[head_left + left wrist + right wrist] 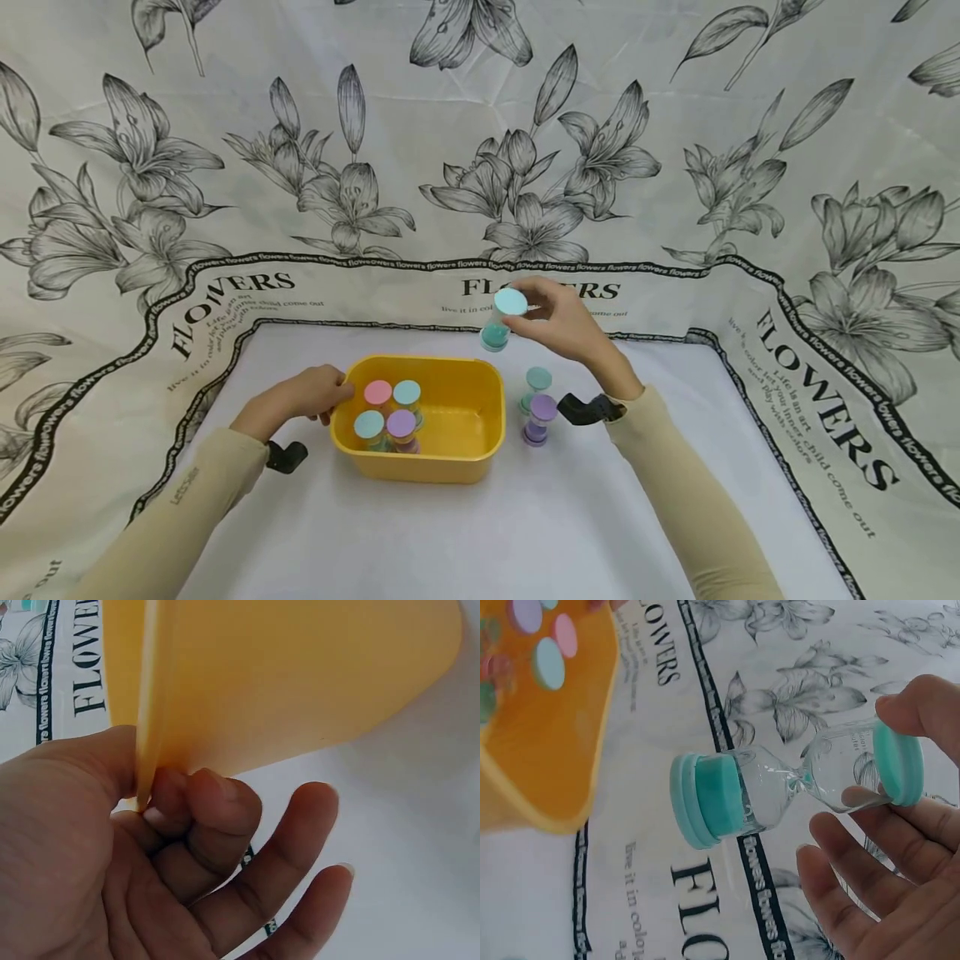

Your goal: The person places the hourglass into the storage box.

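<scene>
In the head view my right hand (pixel 562 323) holds a teal sand timer (pixel 496 333) in the air, beyond the yellow bin's back rim. The right wrist view shows thumb and fingers pinching one end cap, with teal sand gathered at the far end (pixel 720 796). My left hand (pixel 313 392) grips the left rim of the yellow bin (pixel 459 421), thumb inside and bent fingers outside. Several sand timers stand in the bin's left part, among them one with a pink cap (pixel 378 392) and one with a purple cap (pixel 402 422).
Right of the bin, on the white table (pixel 420 542), stand a teal sand timer (pixel 538 379) and, just nearer, a purple sand timer (pixel 543 408). A flower-printed cloth (pixel 480 183) rises behind the table and borders its sides.
</scene>
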Demonstrator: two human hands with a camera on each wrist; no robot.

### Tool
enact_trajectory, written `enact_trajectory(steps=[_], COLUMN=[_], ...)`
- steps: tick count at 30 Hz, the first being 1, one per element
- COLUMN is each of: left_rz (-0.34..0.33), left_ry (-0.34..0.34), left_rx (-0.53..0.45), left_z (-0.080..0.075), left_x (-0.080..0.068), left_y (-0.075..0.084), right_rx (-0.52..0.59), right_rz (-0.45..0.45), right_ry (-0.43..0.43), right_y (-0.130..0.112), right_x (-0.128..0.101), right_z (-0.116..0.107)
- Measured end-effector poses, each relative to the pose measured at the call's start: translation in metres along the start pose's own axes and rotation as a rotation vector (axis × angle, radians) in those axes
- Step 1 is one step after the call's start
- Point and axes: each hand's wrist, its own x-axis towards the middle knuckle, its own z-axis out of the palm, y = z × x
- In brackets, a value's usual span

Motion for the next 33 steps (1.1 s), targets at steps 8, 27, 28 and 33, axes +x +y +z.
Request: enact_trajectory(steps=[8,27,28,33], left_rz=[0.022,0.019,0.02,0.022], left_ry=[0.04,0.046,0.045,0.042], left_rx=[-0.084,-0.098,-0.094,-0.092], left_z=[0.009,0.01,0.01,0.009], left_x=[0.003,0.004,0.004,0.005], left_y=[-0.009,-0.01,-0.01,-0.009], right_rx=[0.05,-0.075,-0.073,-0.097], right_rz=[-0.065,-0.077,-0.071,-0.051], right_ry=[-0.13,-0.46,-0.473,-0.557], right_y=[-0.007,-0.011,-0.01,-0.007], right_x=[0.013,0.036,0.037,0.044], right_z=[0.028,0.073,0.075,0.085])
